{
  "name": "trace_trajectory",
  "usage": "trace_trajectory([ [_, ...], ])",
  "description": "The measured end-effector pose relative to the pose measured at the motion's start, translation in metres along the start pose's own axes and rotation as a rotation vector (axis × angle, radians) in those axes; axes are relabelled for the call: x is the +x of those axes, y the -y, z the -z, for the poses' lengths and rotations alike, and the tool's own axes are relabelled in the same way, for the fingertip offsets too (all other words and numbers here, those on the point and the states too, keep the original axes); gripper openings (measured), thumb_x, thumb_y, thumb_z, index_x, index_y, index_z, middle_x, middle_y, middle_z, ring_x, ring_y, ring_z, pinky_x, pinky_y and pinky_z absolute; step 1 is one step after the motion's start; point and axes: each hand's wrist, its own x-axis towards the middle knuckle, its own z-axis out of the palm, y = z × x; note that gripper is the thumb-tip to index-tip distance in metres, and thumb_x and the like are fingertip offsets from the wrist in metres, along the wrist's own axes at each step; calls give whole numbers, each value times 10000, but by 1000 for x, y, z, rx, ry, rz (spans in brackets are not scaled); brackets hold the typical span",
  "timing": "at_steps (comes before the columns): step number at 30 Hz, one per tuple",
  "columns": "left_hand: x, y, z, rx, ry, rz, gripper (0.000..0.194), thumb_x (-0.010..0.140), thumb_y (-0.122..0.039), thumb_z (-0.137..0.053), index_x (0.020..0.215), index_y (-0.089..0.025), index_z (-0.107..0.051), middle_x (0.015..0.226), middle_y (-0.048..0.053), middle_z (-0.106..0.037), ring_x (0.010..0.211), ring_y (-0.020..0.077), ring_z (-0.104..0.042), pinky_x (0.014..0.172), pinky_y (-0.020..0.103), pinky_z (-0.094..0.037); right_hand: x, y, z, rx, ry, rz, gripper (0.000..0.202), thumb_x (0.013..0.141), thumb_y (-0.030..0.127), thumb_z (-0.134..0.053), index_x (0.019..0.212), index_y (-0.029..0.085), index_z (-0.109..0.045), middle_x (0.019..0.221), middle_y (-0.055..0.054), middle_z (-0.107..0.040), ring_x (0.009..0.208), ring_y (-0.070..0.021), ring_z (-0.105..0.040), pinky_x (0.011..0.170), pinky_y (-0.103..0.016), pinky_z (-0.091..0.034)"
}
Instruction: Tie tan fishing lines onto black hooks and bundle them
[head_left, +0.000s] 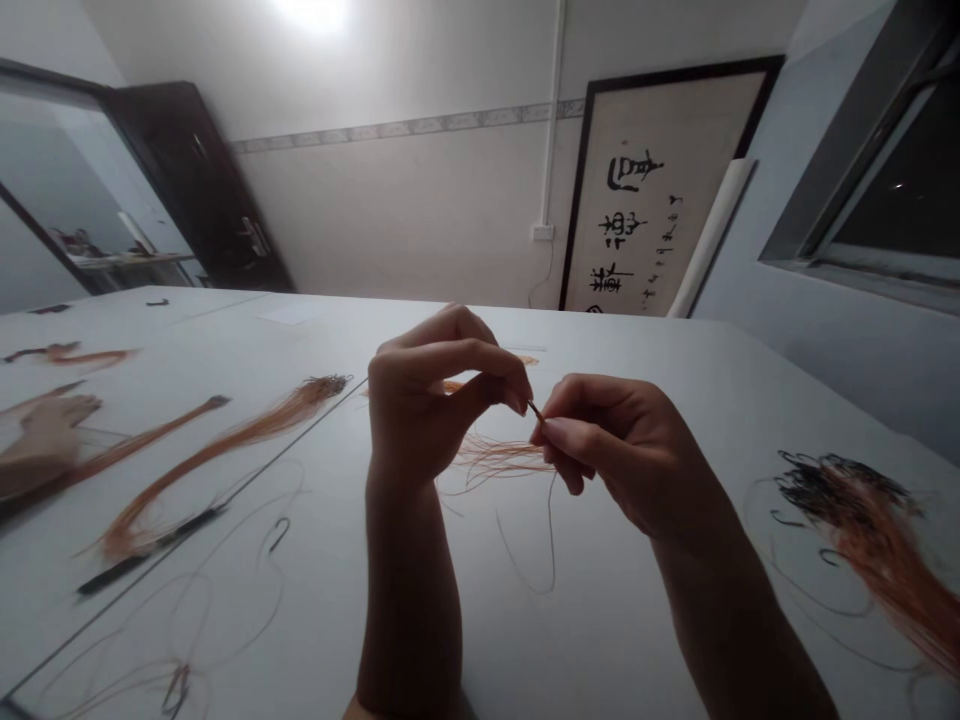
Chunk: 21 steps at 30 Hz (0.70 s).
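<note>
In the middle of the head view, my left hand (420,400) and my right hand (626,440) meet fingertip to fingertip above the table. A small dark fish hook (535,410) spans the gap, mostly covered by fingers. My left thumb and forefinger pinch its upper end. Lower down, my right thumb and forefinger are closed on the other end. From beneath my right hand a thin line (553,540) hangs in a loop. Loose orange fishing lines (499,455) spread over the table behind my hands.
The white table (600,640) carries a bundle of black hooks (832,485) with orange line at right. One loose hook (280,533) and another orange bundle (247,430) lie left. Another person's hand (45,440) rests at the far left, near a seam in the tabletop.
</note>
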Motion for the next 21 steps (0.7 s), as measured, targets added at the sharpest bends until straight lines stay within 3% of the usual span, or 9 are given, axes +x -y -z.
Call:
trace_trajectory([
  [21,-1,1,0,37,-13,-22,192,791,-203,-774,618,-225,-693,587,-25,-553,564,82,-525,596,257,-501,-2,4,-1,-49,3,-21,118,824,130,-658,707,142,-657,596,29,-557,511,-62,-481,470,-200,-370],
])
